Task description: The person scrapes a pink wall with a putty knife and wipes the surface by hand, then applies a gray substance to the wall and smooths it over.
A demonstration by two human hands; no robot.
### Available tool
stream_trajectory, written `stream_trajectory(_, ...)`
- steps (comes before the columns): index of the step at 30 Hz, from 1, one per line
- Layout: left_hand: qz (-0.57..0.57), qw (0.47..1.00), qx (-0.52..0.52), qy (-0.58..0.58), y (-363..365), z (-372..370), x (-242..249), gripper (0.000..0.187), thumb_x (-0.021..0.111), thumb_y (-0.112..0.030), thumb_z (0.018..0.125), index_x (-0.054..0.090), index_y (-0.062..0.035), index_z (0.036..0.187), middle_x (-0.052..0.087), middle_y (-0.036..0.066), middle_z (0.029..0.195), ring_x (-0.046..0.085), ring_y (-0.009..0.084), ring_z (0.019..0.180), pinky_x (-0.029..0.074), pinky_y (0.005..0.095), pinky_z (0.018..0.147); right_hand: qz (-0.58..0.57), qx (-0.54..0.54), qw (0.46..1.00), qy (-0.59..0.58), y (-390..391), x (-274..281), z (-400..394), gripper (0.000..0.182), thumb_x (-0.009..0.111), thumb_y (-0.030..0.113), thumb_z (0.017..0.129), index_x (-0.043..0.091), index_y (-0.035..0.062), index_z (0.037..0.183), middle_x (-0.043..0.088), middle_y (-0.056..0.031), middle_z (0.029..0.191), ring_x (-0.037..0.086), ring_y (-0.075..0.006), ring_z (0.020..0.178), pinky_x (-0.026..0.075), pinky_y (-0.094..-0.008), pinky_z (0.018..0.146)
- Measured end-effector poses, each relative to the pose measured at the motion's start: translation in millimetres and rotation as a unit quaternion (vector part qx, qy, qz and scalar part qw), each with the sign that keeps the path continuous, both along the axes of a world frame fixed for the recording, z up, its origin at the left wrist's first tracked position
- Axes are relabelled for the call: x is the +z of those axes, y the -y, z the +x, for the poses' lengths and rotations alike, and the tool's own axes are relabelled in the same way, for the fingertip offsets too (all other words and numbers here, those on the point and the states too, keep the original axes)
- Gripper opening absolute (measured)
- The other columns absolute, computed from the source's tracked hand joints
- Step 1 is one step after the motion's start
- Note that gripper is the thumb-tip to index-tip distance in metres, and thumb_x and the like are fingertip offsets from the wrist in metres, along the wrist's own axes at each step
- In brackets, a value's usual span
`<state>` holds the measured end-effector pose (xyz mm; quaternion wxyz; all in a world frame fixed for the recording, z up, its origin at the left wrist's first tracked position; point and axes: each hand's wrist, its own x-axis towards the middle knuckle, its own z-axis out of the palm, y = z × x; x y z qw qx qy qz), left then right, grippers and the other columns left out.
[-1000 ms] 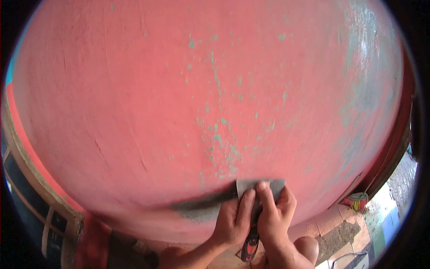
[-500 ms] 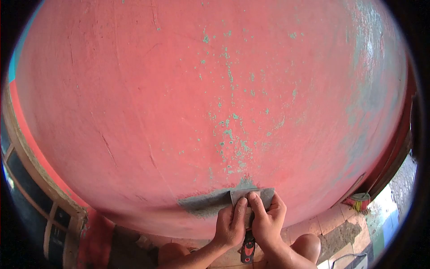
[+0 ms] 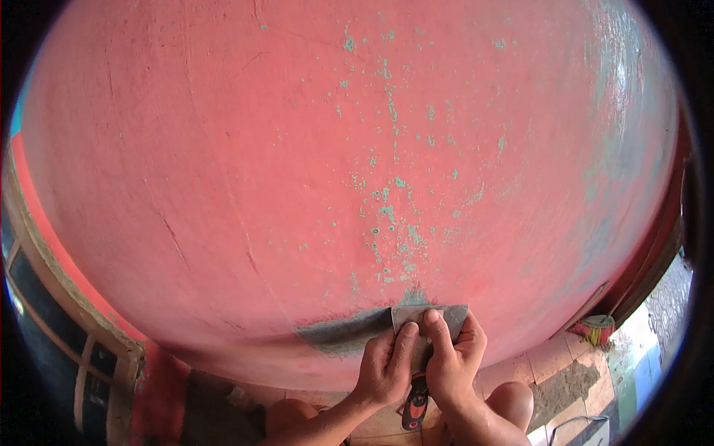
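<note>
Both my hands grip one paint scraper with a wide metal blade and a black and red handle. My left hand is closed on its left side, thumb pressed on the blade. Closed on the right side is my right hand, its thumb also on the metal and fingers behind the blade. The blade's upper edge lies against the red wall, low down. A grey scraped patch spreads to the left of the blade, and green specks show through the paint above it.
A brown-framed window or door with dark panes stands at the left. A broom head rests at the right, by the wall's foot. Tiled floor with a rough patch lies below. My knee is close to my right forearm.
The scraper and both hands have shifted slightly right and a little up along the wall. The handle's lower end has swung a bit, and the view has shifted slightly.
</note>
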<state>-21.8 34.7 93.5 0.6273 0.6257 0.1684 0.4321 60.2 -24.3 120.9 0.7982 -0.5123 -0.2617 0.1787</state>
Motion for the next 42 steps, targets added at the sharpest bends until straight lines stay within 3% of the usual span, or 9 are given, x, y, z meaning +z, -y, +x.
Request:
stream_trajectory(3,0.025,0.998,0.001,-0.065,0.1,-2.9,1.0,0.035,0.044,-0.024,0.109,0.064,0.0038,0.118,0.068,0.003,0.099,0.058,0.0087,0.09,0.049,0.0276,0.077,-0.004,-0.008,1.0,0.008,2.0,0.6,0.5,0.016,0.068,0.012,0.097,0.063,-0.003,0.096,0.068,-0.0026,0.086,0.058,-0.0064,0.078,0.048,-0.0237,0.069)
stream_trajectory(12,0.026,0.998,0.003,-0.062,4.8,9.9,10.4,0.035,0.045,-0.024,0.109,0.065,0.0037,0.114,0.068,0.004,0.094,0.056,0.0069,0.089,0.049,0.0275,0.076,0.016,-0.009,1.0,0.009,2.3,6.6,8.4,0.014,0.067,0.011,0.097,0.063,-0.0024,0.098,0.068,-0.0026,0.087,0.058,-0.0072,0.08,0.048,-0.0244,0.072)
stream_trajectory(15,0.03,0.999,0.032,-0.013,10.6,17.7,7.5,0.03,0.048,-0.022,0.108,0.065,0.0034,0.109,0.066,0.005,0.082,0.055,0.006,0.08,0.048,0.0281,0.067,-0.019,-0.013,0.999,0.029,6.4,2.8,11.8,0.014,0.067,0.011,0.097,0.063,-0.0023,0.097,0.068,-0.0023,0.087,0.058,-0.0073,0.08,0.048,-0.0245,0.072)
stream_trajectory(18,0.039,0.999,-0.002,-0.006,2.8,16.2,19.3,0.031,0.048,-0.022,0.108,0.064,0.0038,0.108,0.066,0.004,0.082,0.053,0.0052,0.081,0.048,0.028,0.067,0.012,-0.021,1.0,0.006,2.7,13.5,9.6,0.013,0.067,0.01,0.097,0.064,-0.0023,0.095,0.069,-0.0023,0.087,0.058,-0.0073,0.08,0.048,-0.0245,0.072)
stream_trajectory(22,0.017,1.0,-0.002,-0.016,9.6,17.4,8.9,0.037,0.043,-0.025,0.11,0.065,0.0043,0.115,0.068,0.002,0.096,0.057,0.0067,0.09,0.049,0.0266,0.079,-0.005,-0.029,0.999,0.02,5.4,8.9,11.9,0.013,0.067,0.01,0.097,0.064,-0.0022,0.095,0.068,-0.0022,0.086,0.058,-0.007,0.08,0.048,-0.0245,0.071)
stream_trajectory(23,0.047,0.999,0.012,-0.007,9.3,19.4,6.8,0.037,0.044,-0.025,0.11,0.065,0.0043,0.116,0.066,0.001,0.093,0.056,0.0064,0.088,0.049,0.0262,0.077,-0.009,-0.028,0.999,0.023,6.9,7.6,12.1,0.013,0.067,0.01,0.096,0.064,-0.0023,0.095,0.068,-0.0022,0.086,0.058,-0.007,0.08,0.048,-0.0246,0.071)
stream_trajectory(27,-0.02,0.997,-0.055,-0.046,0.1,12.4,22.5,0.037,0.043,-0.026,0.11,0.065,0.0037,0.113,0.066,0.001,0.094,0.056,0.009,0.092,0.049,0.0307,0.082,-0.009,-0.035,0.999,0.015,5.8,17.6,10.0,0.014,0.068,0.011,0.096,0.064,-0.003,0.096,0.069,-0.0025,0.086,0.058,-0.0069,0.079,0.048,-0.0247,0.071)
stream_trajectory(31,0.025,0.998,0.033,-0.042,13.5,17.4,-2.4,0.039,0.041,-0.029,0.11,0.064,0.0021,0.114,0.067,0.002,0.098,0.057,0.0087,0.091,0.049,0.0302,0.081,-0.027,-0.024,0.999,0.037,7.6,-2.2,11.3,0.015,0.068,0.011,0.096,0.064,-0.0035,0.097,0.069,-0.0027,0.087,0.058,-0.007,0.079,0.048,-0.0244,0.071)
stream_trajectory(42,-0.008,0.999,0.017,-0.031,6.7,3.9,3.7,0.039,0.04,-0.029,0.111,0.065,0.0007,0.112,0.066,0.001,0.095,0.056,0.0069,0.086,0.049,0.0271,0.075,-0.003,0.017,1.0,0.014,0.6,4.0,2.6,0.014,0.067,0.009,0.096,0.063,-0.0033,0.097,0.068,-0.0032,0.086,0.059,-0.0065,0.079,0.048,-0.0234,0.07)
